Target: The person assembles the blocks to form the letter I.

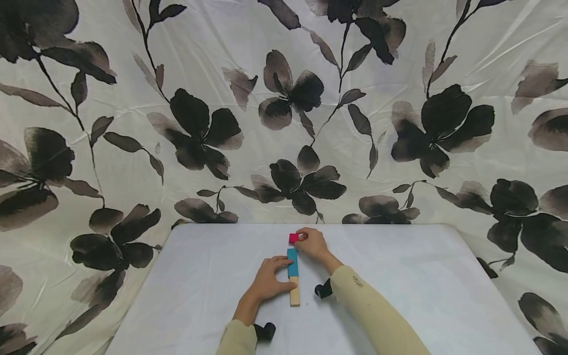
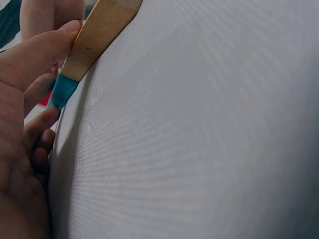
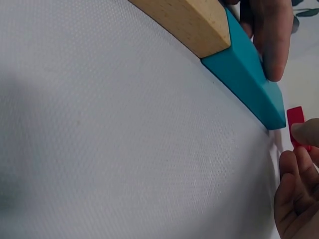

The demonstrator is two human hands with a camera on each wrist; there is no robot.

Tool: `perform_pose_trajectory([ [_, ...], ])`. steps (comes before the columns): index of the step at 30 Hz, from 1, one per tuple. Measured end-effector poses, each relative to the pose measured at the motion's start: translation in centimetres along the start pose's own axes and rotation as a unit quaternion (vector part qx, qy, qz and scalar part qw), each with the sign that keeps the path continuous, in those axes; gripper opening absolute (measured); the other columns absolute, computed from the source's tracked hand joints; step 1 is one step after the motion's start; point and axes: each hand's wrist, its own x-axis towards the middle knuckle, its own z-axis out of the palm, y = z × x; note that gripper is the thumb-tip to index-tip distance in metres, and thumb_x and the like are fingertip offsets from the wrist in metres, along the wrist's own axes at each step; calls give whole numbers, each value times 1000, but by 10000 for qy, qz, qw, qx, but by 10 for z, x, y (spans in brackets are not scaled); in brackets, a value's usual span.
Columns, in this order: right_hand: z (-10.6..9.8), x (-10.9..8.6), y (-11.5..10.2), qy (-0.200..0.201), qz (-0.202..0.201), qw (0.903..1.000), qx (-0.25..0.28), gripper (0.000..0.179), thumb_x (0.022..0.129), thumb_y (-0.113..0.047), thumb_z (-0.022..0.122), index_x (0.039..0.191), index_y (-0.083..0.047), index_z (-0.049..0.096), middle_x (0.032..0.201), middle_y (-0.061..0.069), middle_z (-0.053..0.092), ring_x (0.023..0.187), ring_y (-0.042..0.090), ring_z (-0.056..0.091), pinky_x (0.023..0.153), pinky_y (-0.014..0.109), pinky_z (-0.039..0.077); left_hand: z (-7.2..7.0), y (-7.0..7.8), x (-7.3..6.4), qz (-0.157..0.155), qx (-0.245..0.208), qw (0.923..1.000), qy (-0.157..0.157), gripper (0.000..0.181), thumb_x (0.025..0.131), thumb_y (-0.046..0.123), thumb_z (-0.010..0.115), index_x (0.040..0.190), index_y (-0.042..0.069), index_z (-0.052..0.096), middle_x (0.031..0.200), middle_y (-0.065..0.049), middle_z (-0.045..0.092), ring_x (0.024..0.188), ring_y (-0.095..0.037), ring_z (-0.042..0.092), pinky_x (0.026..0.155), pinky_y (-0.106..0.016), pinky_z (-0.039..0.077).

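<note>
A red block (image 1: 294, 238) is pinched between the thumb and fingers of my right hand (image 1: 312, 244), just beyond the far end of a blue block (image 1: 292, 266). A small gap separates red from blue. The blue block lies end to end with a plain wooden block (image 1: 295, 297), forming a straight row that points away from me. My left hand (image 1: 267, 278) rests along the row's left side, its fingertips touching the blue block and its thumb on the wooden one. In the right wrist view, a left finger (image 3: 275, 52) presses on the blue block's upper face.
The blocks lie on a white table (image 1: 199, 276), its far edge a little beyond the red block. A floral curtain (image 1: 372, 133) hangs behind it. Black wrist devices (image 1: 265, 332) show at both sleeves.
</note>
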Motion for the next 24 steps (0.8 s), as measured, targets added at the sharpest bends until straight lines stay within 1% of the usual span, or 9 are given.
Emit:
perform_pose_trajectory([
  [7, 3, 1, 3, -183, -68, 9997, 118, 31, 82, -10, 75, 112, -4, 70, 83, 2, 65, 74, 14, 57, 65, 28, 51, 1, 1, -3, -116, 104, 9999, 5, 65, 73, 46, 83, 128, 17, 65, 136, -6, 54, 123, -28, 43, 102, -52, 37],
  [10, 3, 3, 2, -189, -129, 9997, 121, 31, 82, -10, 75, 112, -4, 70, 83, 2, 65, 74, 14, 57, 66, 28, 51, 0, 1, -1, -41, 70, 10000, 17, 65, 73, 45, 83, 129, 16, 64, 136, -6, 54, 123, -30, 43, 102, -53, 37],
  [14, 1, 4, 1, -201, -122, 9996, 134, 31, 82, -10, 75, 112, -4, 69, 84, 2, 65, 76, 15, 58, 70, 31, 52, 0, 0, 1, 6, 49, 10000, 25, 65, 73, 44, 83, 129, 16, 64, 136, -6, 54, 124, -30, 42, 102, -53, 36],
  [19, 1, 2, 4, -284, -89, 9996, 34, 31, 82, -12, 75, 112, -5, 69, 84, 1, 65, 76, 15, 58, 73, 34, 51, 3, -1, 0, -27, 81, 10000, 4, 67, 73, 46, 82, 129, 17, 64, 136, -5, 54, 123, -29, 43, 101, -53, 37],
  [24, 3, 2, 5, -308, -124, 9994, -139, 31, 84, -15, 75, 114, -8, 69, 85, -1, 65, 77, 14, 57, 73, 33, 51, 2, -1, -1, -108, 166, 9998, -18, 66, 73, 47, 82, 130, 19, 64, 137, -3, 53, 124, -27, 42, 103, -50, 37],
])
